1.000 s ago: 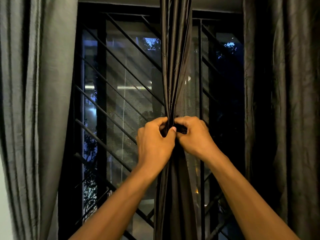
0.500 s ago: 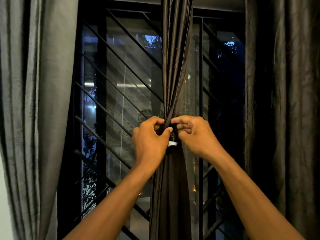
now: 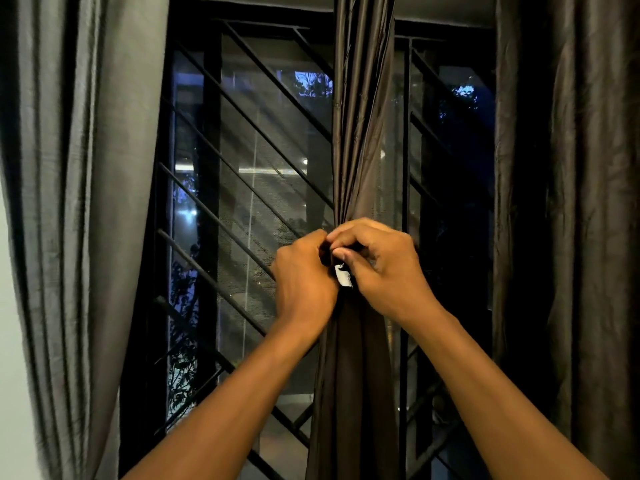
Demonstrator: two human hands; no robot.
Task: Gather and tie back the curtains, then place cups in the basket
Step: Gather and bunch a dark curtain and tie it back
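A dark brown curtain (image 3: 360, 133) hangs in the middle of the window, bunched into a narrow column. My left hand (image 3: 303, 282) and my right hand (image 3: 384, 268) meet at its pinched waist, both closed on a dark tie-back band (image 3: 325, 252) wrapped around the fabric. A small white tag (image 3: 344, 277) dangles between my thumbs. Most of the band is hidden under my fingers. No cups or basket are in view.
A grey curtain (image 3: 76, 202) hangs at the left and another dark curtain (image 3: 571, 202) at the right. Behind them is a window with a black diagonal metal grille (image 3: 242, 188) and mesh. A white wall strip (image 3: 8, 341) shows at far left.
My right-hand fingers have shifted over the top of the band and the white tag now hangs lower and plainer between my thumbs. The hands stay at the same spot on the curtain.
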